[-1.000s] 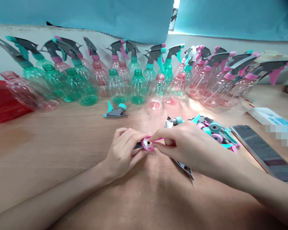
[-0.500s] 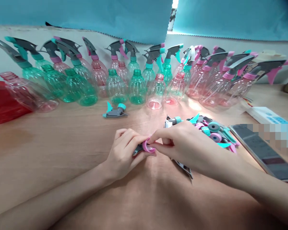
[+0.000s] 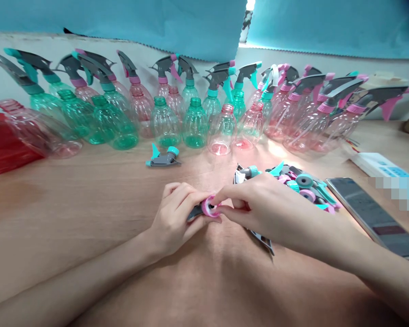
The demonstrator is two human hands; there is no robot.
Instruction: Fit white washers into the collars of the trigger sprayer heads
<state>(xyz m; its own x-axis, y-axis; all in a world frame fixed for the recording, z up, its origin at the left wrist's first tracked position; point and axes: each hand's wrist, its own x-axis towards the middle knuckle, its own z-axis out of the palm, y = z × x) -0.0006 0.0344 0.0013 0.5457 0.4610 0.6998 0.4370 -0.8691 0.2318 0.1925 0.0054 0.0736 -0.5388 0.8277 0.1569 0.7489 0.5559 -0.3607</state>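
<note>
My left hand (image 3: 175, 215) is closed around a grey spray trigger head (image 3: 195, 211). Its pink screw collar (image 3: 205, 208) faces right, with a white inside and a dark hole showing. At the collar's opening, the thumb and forefinger of my right hand (image 3: 255, 200) are pinched together; whatever they may hold is hidden or too small to name. Behind my hands, a grey and teal trigger head (image 3: 164, 158) lies on its side. Beyond my right hand is a pile of trigger heads (image 3: 305, 181) in grey, teal and pink, partly covered by that hand.
Open-necked bottles, such as a green one (image 3: 195, 122) and a pink one (image 3: 221, 131), stand across the back, among bottles with sprayers (image 3: 310, 109). A phone (image 3: 371, 213) and a white power strip (image 3: 378, 163) lie right. A red bag (image 3: 10, 145) sits left.
My right fingertips have shifted slightly at the collar, and more of its white inside and dark hole now shows. My left hand keeps its hold on the trigger head.
</note>
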